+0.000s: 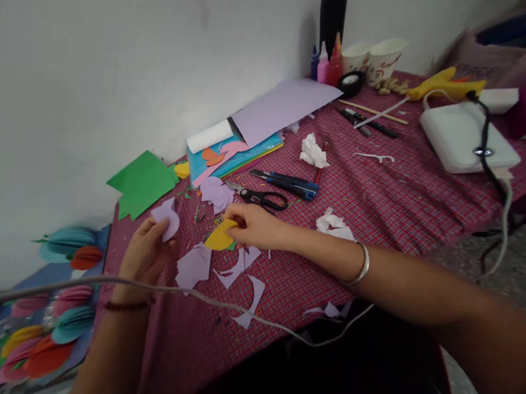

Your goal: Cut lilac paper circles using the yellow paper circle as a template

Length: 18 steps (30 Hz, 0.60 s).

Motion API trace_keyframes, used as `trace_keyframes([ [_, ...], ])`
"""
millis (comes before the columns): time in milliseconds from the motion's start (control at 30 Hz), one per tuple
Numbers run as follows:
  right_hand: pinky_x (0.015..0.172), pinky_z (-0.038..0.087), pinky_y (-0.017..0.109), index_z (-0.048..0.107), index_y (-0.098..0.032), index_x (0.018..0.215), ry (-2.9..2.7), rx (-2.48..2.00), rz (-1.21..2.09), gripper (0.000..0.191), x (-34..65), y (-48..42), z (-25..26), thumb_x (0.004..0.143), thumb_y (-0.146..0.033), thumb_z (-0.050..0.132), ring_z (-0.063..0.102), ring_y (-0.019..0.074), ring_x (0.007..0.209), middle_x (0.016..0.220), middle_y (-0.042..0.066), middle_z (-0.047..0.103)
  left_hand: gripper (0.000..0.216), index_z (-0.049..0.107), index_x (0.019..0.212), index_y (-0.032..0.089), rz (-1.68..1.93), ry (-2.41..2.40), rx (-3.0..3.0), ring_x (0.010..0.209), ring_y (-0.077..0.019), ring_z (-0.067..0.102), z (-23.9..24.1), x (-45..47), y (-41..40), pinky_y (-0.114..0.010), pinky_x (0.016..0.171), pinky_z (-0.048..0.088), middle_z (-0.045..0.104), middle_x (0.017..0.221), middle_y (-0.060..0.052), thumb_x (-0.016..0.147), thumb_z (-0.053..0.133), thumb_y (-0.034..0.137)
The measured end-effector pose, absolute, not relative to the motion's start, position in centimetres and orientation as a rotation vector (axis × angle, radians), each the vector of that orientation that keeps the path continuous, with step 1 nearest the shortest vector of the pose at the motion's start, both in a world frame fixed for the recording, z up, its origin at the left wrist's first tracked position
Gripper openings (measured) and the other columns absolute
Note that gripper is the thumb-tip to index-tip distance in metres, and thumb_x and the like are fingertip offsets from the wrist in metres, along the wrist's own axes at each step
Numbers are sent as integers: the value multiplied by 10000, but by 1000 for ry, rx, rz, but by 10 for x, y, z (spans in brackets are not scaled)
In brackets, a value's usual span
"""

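Between the thumb and fingers of my left hand [148, 250] is a lilac paper piece [171, 221] with a rounded edge. My right hand [254, 226] pinches a yellow paper piece [220, 235] with a curved edge, held over the table. Just behind it lie a stack of lilac paper circles [216, 194] and black-handled scissors [263, 197]. Lilac paper scraps [194, 266] are spread on the checked cloth below and between my hands. A bit of green shows under the yellow piece; what it belongs to is hidden.
A blue utility knife [288, 184] lies behind the scissors. Green paper [142, 185] rests at the left edge, a lilac sheet [286, 110] at the back. A pale cable [230, 309] crosses in front of my left forearm. A white box [469, 138] stands right; folded paper ornaments [49, 356] lie lower left.
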State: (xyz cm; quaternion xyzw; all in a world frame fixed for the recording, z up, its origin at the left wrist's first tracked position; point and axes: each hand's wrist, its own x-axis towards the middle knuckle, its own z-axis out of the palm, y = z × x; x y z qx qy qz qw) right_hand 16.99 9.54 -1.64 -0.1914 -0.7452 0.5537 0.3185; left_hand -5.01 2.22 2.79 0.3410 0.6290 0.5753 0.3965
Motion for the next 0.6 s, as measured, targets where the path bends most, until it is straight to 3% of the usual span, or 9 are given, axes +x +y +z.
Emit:
trace_keyframes([
  [133, 524, 389, 220, 455, -177, 796, -1794, -645, 1514, 118, 177, 115, -17, 762, -67, 480, 521, 105, 548, 676, -35, 547, 210, 594, 756, 154, 1381, 1660, 943, 579, -64, 531, 23, -56, 82, -149, 481, 381, 607, 711, 24, 613, 747, 137],
  [233, 555, 378, 222, 478, -165, 777, -1748, -699, 1431, 90, 180, 123, -18, 764, -80, 506, 511, 104, 594, 695, -21, 548, 166, 594, 851, 152, 1314, 1739, 1014, 692, -109, 588, 11, -54, 118, -214, 609, 456, 642, 800, -30, 716, 688, 175],
  [300, 558, 355, 222, 474, -165, 737, -1760, -711, 1391, 84, 182, 125, -17, 767, -100, 518, 486, 102, 602, 666, -27, 518, 174, 580, 887, 142, 1267, 1838, 1072, 655, -103, 566, 7, -57, 125, -233, 630, 457, 616, 743, -19, 753, 667, 212],
  [433, 553, 318, 227, 464, -165, 674, -1827, -703, 1353, 126, 181, 125, -16, 778, -138, 530, 444, 99, 601, 630, -32, 473, 226, 643, 859, 120, 996, 1927, 1269, 615, -102, 546, 14, -68, 91, -221, 604, 433, 637, 718, -17, 685, 727, 237],
  [600, 563, 303, 242, 481, -161, 648, -1901, -688, 1339, 149, 176, 119, -19, 788, -147, 531, 429, 102, 598, 617, -30, 478, 289, 714, 843, 158, 687, 1949, 1499, 751, -187, 618, 19, -66, 7, -290, 709, 486, 703, 841, -67, 574, 790, 233],
])
